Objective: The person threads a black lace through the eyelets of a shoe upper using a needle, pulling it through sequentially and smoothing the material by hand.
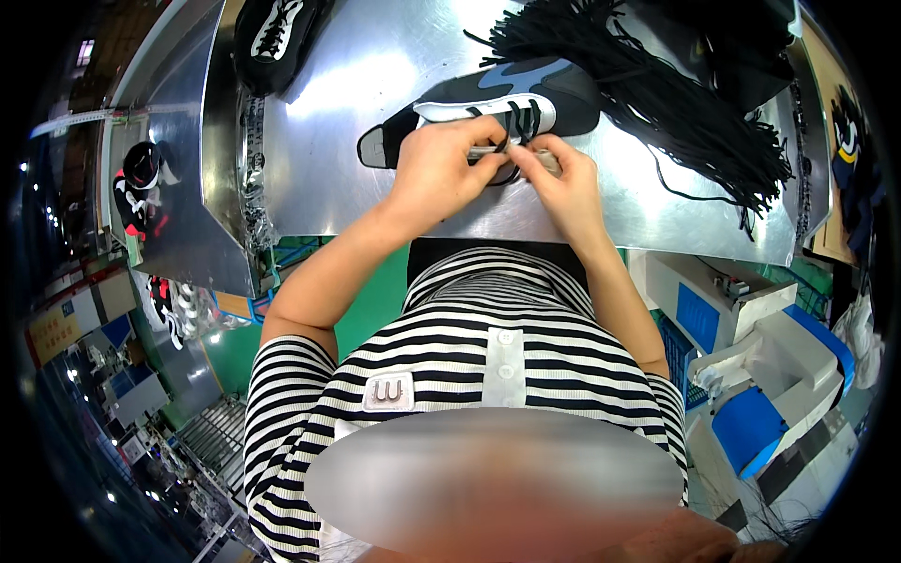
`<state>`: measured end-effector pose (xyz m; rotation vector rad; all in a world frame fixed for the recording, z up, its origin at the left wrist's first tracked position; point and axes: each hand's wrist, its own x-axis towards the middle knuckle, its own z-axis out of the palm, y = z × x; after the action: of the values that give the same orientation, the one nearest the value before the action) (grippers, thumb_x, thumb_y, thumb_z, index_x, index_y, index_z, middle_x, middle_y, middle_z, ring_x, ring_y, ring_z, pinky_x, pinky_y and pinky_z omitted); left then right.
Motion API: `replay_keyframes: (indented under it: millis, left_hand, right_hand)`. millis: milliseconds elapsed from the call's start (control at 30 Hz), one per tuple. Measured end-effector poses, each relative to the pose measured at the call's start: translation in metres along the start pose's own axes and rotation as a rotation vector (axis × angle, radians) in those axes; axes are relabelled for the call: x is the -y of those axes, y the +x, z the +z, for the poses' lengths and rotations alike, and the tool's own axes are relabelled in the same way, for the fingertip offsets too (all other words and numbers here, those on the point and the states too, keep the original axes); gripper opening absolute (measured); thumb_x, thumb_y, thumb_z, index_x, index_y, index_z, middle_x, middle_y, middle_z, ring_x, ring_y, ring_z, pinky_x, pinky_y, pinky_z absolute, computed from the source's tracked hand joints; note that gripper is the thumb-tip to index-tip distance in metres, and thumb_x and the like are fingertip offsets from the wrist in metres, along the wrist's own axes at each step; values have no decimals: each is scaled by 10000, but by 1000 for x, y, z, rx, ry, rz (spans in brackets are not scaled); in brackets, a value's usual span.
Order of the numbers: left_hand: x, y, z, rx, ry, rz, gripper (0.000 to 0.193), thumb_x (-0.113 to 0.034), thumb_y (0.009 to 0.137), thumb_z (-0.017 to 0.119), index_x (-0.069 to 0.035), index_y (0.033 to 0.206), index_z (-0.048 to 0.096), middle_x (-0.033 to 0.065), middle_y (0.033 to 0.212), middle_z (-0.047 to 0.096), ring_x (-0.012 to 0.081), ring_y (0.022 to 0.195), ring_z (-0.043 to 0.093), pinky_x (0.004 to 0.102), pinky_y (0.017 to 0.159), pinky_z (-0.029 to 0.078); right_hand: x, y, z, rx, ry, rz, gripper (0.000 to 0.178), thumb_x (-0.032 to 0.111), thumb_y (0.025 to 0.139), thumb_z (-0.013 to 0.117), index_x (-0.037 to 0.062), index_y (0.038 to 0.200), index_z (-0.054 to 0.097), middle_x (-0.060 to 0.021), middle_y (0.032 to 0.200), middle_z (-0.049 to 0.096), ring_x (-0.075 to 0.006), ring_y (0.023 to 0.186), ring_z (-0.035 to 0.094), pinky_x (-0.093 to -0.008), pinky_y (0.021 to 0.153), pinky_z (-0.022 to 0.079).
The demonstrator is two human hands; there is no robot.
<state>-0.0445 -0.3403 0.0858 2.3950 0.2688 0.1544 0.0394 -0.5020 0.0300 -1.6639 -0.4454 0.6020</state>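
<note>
Before us spreads a shiny metal table, its near edge close to the body. Over its far right side lies a large bundle of black laces, which we judge is laid there to be within easy reach of the right hand. The shoe lies near the middle of the table, left of the bundle, its rounded toe toward the right; this turn seems to bring its lacing toward our fingers. A second shoe, black with white at the lacing, rests at the far left, well apart.

Our left hand bends in from the left, thumb and forefinger closed on the shoe's white lacing edge, probably to steady it. Our right hand meets it from the near right, thumb and forefinger pinched on what looks like the lace; the fingers hide the exact grip.

The shoe's body is dark grey, with a blue-grey band along its far side. White trim borders the lacing, dark strands cross it near the toe, and a small pale patch marks the black left end.
</note>
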Motion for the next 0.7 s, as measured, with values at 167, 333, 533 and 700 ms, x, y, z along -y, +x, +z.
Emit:
replay_keyframes:
  millis: [167,333,533,700]
  left_hand:
    - [0,3,-12,-54,91,-7,231,-164,802,762,-42,980,680,126,891,706,307,791,687,336,701,524]
    - [21,5,-4,26,181,54,225,-218,851,713,-58,1005,677,140,898,700,330,786,671,388,696,520]
    - [28,11,-5,231,77,-37,255,-239,883,667,-55,1059,673,162,776,677,352,757,661,436,701,503]
    - [28,16,-16,383,-86,-110,344,-213,854,720,-2,1112,634,136,984,689,228,880,652,327,822,494]
  right_hand:
    - [7,-5,-10,206,89,36,170,194,934,684,26,914,667,75,698,524,-25,643,446,-199,577,370]
    - [-2,-39,-10,607,-144,-36,164,181,907,695,21,930,668,-33,883,596,-108,856,534,-271,769,438]
    - [15,22,0,4,45,-250,115,59,899,678,3,1000,668,-40,884,704,-67,789,634,-228,708,499]
    - [0,33,9,-58,140,-282,112,32,879,689,-1,985,676,-64,880,710,-98,772,660,-247,701,518]
